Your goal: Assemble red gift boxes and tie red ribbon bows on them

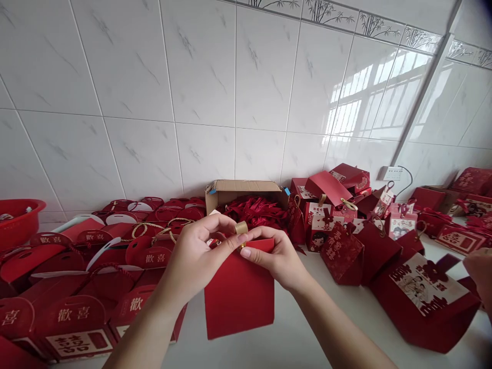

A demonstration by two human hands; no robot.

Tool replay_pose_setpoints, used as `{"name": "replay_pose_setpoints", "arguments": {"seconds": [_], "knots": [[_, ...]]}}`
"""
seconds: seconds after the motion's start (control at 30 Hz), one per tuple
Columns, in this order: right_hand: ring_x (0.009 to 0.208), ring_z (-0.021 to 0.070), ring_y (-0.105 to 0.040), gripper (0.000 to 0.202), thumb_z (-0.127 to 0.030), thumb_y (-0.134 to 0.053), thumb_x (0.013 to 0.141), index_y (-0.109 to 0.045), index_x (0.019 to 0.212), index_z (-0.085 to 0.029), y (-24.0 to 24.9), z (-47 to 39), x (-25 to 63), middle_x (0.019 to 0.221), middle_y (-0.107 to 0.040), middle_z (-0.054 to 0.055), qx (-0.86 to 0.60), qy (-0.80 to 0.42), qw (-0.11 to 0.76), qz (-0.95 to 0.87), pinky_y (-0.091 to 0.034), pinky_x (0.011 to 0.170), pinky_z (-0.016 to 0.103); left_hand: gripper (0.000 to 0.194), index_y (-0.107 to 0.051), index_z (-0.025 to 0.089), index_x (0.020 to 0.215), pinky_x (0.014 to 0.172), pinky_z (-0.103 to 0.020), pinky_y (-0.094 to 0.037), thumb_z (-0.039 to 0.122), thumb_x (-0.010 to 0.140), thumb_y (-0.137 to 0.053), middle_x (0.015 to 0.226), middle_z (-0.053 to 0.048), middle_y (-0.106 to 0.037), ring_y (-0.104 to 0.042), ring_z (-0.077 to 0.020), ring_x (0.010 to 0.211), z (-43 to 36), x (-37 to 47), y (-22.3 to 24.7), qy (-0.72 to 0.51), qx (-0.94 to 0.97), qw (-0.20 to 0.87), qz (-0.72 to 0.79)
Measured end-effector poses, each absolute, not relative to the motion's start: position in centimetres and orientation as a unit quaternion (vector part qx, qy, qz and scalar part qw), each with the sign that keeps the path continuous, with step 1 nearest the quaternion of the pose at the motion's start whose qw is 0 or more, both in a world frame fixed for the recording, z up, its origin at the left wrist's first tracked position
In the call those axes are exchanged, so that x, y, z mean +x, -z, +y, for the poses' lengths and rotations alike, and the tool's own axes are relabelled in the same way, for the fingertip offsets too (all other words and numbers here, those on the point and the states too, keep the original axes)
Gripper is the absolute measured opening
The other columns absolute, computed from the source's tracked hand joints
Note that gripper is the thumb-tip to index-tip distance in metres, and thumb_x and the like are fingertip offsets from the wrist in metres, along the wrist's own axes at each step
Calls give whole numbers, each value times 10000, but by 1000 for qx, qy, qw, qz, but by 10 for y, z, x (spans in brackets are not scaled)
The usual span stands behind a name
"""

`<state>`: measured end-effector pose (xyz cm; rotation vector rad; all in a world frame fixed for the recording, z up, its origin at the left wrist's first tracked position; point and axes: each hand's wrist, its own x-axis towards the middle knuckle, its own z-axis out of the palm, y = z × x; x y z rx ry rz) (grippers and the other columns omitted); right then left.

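A plain red paper gift box (240, 302) stands in front of me, its flat side toward me. At its top edge, my left hand (203, 253) is closed, thumb and index finger pinching near a gold ribbon loop (241, 228) that sticks up between my hands. My right hand (277, 256) closes on the upper right of the same box, its thumb beside a small gold spot at the rim. Both sets of fingertips almost touch. My fingers hide most of the box's top, and a bit of colourful wrapper shows behind my left thumb.
Rows of red gift boxes (79, 320) with rope handles fill the left side. A cardboard box (246, 185) of dark red ribbons (257, 210) stands against the tiled wall. More red boxes (423, 302) crowd the right, near another person's hand (478, 277). A red basin (21, 223) sits far left.
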<state>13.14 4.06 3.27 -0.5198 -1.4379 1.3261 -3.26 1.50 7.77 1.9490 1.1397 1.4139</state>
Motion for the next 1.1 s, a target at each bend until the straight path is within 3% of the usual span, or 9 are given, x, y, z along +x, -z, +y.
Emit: {"name": "replay_pose_setpoints", "arguments": {"seconds": [0.5,0.97,1.1], "knots": [[632,121,-633,238,-322,-826,653,-693,791,-180,-37,36,130,744,-691,-1,-221,-583,541,-564,-524,590,222,182,-688,200,843,637,-200,-505,361,773,-738,805,-5,-712,-653,-140,737,18,-25,-69,-587,671,220,395],[729,172,-660,206,-330,-810,658,-718,778,-191,-35,31,128,814,-716,22,-235,-484,582,-610,-547,655,266,153,-701,214,804,649,-209,-527,332,736,-769,790,0,-725,-671,-150,729,16,-23,-70,-590,670,225,389],[744,160,-662,235,-327,-828,636,-712,786,-189,-40,34,136,828,-713,14,-234,-482,555,-636,-540,638,239,172,-703,210,801,645,-206,-526,343,721,-778,795,-4,-728,-670,-149,718,18,-22,-71,-587,670,234,389]]}}
